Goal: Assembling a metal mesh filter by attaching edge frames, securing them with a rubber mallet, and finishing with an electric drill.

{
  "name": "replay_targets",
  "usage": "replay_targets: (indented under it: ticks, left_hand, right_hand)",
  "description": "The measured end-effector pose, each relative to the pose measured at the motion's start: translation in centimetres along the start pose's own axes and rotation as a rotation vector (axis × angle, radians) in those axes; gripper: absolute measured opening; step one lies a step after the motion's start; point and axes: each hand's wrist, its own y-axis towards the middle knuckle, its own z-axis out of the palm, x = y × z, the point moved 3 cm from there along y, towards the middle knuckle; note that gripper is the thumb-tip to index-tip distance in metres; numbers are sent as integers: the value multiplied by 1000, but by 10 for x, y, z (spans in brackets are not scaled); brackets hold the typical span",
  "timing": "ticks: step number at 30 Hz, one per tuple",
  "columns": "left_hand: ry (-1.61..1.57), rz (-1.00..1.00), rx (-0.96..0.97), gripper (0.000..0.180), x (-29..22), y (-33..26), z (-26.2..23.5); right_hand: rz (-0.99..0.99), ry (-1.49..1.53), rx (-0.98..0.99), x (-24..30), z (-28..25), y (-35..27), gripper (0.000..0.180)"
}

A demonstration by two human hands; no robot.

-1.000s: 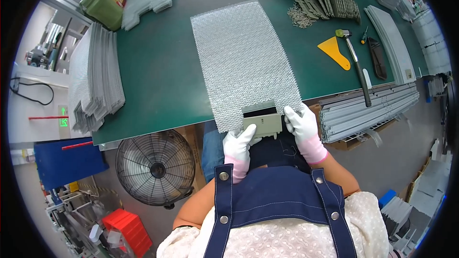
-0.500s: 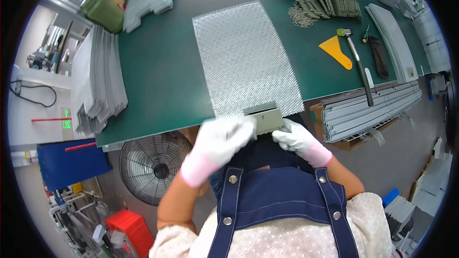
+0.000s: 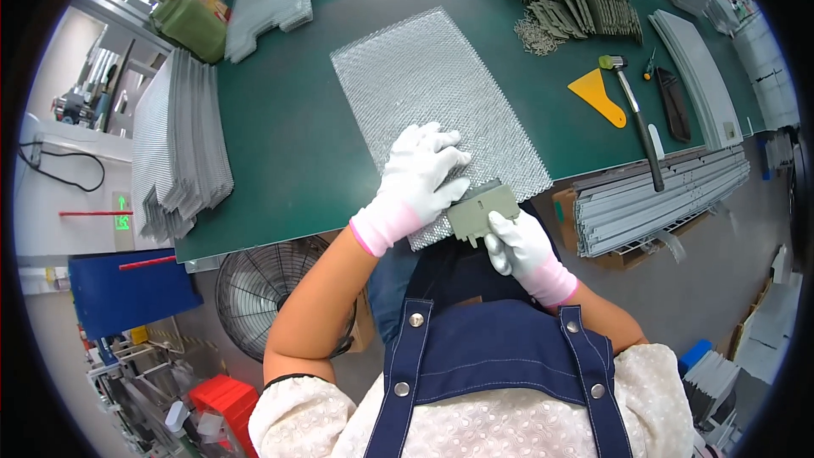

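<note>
The left hand (image 3: 415,176) is resting palm-down, fingers loosely spread, on a silvery mesh panel (image 3: 428,76); the right hand (image 3: 519,248) is pinching a grey-green plastic piece (image 3: 482,210) at the panel's near edge. A mesh stack (image 3: 180,140) is standing leftward on the green table (image 3: 284,131), which is showing between stack and panel. The panel's near corner is overhanging.

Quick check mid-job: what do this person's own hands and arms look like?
The left hand and right hand wear matching white gloves with pink cuffs. Both forearms are bare below short, pale, patterned sleeves; a thin dark band edges the left sleeve.
</note>
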Motion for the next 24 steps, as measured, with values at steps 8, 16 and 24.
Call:
replay_targets:
  ticks: [8, 16, 24]
  left_hand:
    - [-51, -248, 75, 31, -16, 12, -2]
    - [-64, 27, 11, 24, -25, -13, 1]
    - [-47, 28, 26, 25, -19, -14, -1]
  right_hand:
    - [-38, -5, 15, -7, -5, 7, 23]
    - [15, -70, -16, -12, -8, -20, 25]
    - [-18, 60, -161, -19, 2, -10, 24]
